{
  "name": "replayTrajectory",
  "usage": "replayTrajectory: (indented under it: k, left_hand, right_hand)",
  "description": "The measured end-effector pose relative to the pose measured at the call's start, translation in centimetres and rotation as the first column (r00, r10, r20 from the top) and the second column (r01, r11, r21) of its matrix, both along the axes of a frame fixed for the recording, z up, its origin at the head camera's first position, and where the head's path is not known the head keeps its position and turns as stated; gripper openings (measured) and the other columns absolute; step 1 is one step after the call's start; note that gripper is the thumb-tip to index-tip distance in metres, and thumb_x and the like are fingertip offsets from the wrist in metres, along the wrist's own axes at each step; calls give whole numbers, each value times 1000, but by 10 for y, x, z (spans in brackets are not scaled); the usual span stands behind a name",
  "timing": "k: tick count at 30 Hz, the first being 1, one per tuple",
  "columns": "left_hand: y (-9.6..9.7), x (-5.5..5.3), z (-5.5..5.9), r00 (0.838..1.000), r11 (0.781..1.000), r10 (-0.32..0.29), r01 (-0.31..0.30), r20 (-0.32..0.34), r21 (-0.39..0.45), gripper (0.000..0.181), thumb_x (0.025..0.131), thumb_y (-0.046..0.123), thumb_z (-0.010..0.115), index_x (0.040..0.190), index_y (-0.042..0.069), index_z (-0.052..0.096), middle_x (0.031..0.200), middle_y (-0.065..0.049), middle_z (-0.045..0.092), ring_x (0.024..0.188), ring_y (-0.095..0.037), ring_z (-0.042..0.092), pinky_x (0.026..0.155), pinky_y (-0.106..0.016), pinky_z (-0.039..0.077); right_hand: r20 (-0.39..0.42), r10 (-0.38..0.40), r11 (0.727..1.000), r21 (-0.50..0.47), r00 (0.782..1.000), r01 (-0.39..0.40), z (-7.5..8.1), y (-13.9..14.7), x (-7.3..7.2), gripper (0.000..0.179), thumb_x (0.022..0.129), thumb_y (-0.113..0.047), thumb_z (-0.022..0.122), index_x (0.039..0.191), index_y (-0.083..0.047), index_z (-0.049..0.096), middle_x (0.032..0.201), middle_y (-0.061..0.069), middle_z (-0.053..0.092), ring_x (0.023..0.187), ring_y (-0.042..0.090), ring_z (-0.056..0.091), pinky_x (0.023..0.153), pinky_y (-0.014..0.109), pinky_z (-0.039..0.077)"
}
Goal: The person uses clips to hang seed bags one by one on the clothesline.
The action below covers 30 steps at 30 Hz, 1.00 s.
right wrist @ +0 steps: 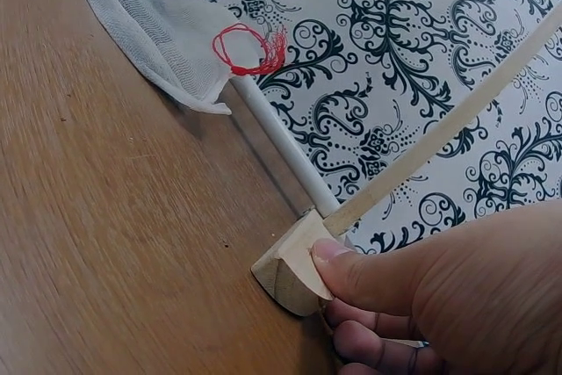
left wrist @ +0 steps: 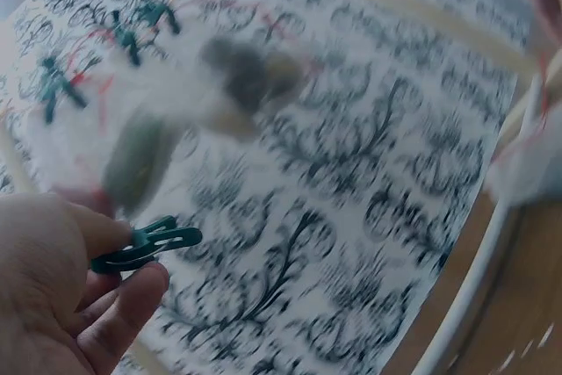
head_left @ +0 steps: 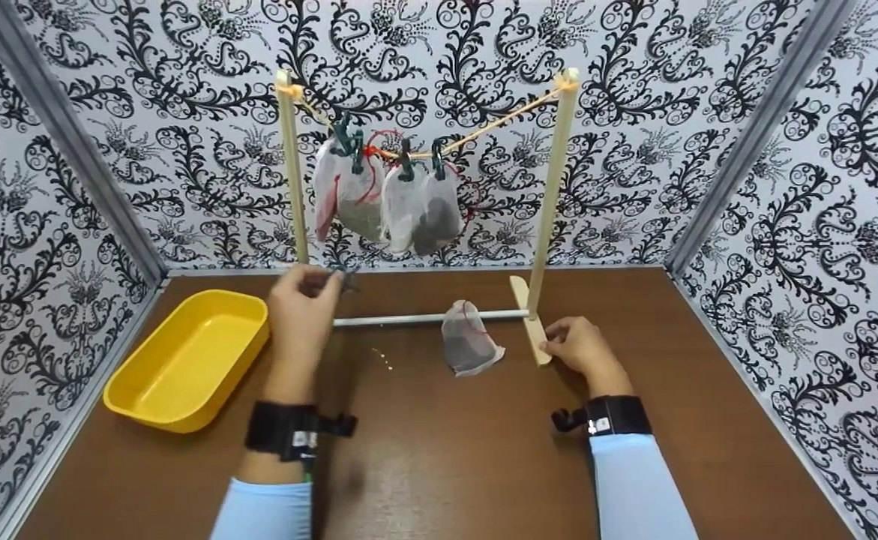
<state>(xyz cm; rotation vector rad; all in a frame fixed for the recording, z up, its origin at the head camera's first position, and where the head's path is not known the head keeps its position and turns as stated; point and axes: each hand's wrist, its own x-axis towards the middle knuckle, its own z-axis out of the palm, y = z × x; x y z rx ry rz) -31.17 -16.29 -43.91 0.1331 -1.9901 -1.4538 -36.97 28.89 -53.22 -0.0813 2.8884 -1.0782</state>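
Note:
My left hand (head_left: 300,319) is raised beside the stand's left post (head_left: 293,180) and pinches a dark green clothespin (left wrist: 145,248) between thumb and fingers. Low at the right, my right hand (head_left: 582,346) grips the near end of the stand's wooden foot (right wrist: 294,274), thumb on top. From the sagging string (head_left: 510,120) hang several white mesh bags (head_left: 401,206), held by green clothespins (head_left: 406,161); some have dark contents. Another mesh drawstring bag (head_left: 472,345) with a red cord lies on the table, overlapping the white crossbar (head_left: 401,320).
A yellow tray (head_left: 251,304) stands on the brown table (head_left: 439,457), left of my left hand. Small pale crumbs (head_left: 383,358) lie in front of the crossbar. Patterned walls (head_left: 633,187) enclose the back and sides. The right post (head_left: 553,195) rises from the foot.

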Motion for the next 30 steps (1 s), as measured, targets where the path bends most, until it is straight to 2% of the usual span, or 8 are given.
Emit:
replayTrajectory:
  k: [3, 8, 13, 16, 19, 23, 26, 30]
  left_hand:
    - [19, 3, -5, 998, 995, -64, 64, 2, 71, 14, 98, 7, 88, 105, -1, 78, 96, -17, 81, 70, -14, 72, 63, -22, 64]
    - [42, 16, -3, 995, 994, -103, 102, -10, -22, 14, 95, 6, 90, 98, 0, 79, 91, -16, 82, 73, -12, 70, 69, -20, 59]
    - [57, 21, 0, 990, 990, -139, 138, -19, -37, 12, 95, 10, 92, 95, 3, 81, 88, -12, 83, 76, -13, 71, 71, -19, 56]
    - [63, 18, -2, 980, 977, -201, 200, 9, 72, 12, 95, 9, 91, 94, 2, 81, 85, -11, 82, 71, -11, 72, 64, -20, 60]
    - [68, 17, -6, 963, 946, -268, 257, 29, 199, 12, 96, 6, 89, 94, -1, 80, 82, -10, 81, 66, -11, 74, 56, -24, 63]
    - [77, 16, -11, 941, 900, -337, 317, 14, 300, 12, 99, 4, 86, 97, -4, 77, 84, -14, 83, 62, -14, 78, 53, -31, 65]
    - [85, 17, -13, 923, 865, -385, 354, 18, 354, 11, 102, 4, 83, 101, -3, 74, 88, -15, 84, 62, -17, 80, 51, -33, 64]
    - [95, 20, -15, 900, 826, -434, 382, 35, 414, 12, 107, 7, 78, 107, -1, 69, 90, -13, 84, 64, -23, 82, 49, -30, 62]
  right_hand:
    - [-8, 7, 1000, 4, 1000, -7, -3, -2, 2, 30, 99, -16, 86, 121, 5, 80, 102, 18, 82, 94, 28, 75, 85, 36, 60]
    - [-20, 5, 1000, 27, 1000, -5, -7, -6, 1, 22, 98, -15, 88, 107, 4, 82, 105, 21, 83, 101, 37, 77, 97, 51, 64]
    - [-52, 36, 996, 86, 998, -31, -24, 12, -24, 25, 94, -28, 93, 93, -6, 81, 97, 16, 81, 92, 36, 75, 90, 51, 63]
    - [-38, 6, 989, 147, 999, 0, -9, 7, -20, 29, 95, -32, 91, 102, -6, 82, 102, 17, 82, 96, 39, 75, 92, 53, 62]
    - [-7, -23, 984, 179, 1000, 24, 26, -21, 2, 38, 100, -28, 85, 124, 1, 79, 118, 23, 82, 111, 45, 77, 104, 63, 60]
    - [-121, 70, 997, 46, 990, -65, 50, -57, 14, 51, 102, -28, 86, 142, 0, 72, 124, 22, 82, 111, 41, 80, 101, 57, 66]
    - [-216, 204, 968, -98, 955, -229, 71, -87, 26, 62, 96, -24, 93, 150, -5, 69, 130, 20, 81, 115, 40, 81, 101, 53, 68]
    - [-323, 356, 891, -167, 877, -423, 93, -122, 37, 75, 88, -23, 99, 155, -8, 67, 133, 16, 80, 116, 37, 81, 104, 55, 67]
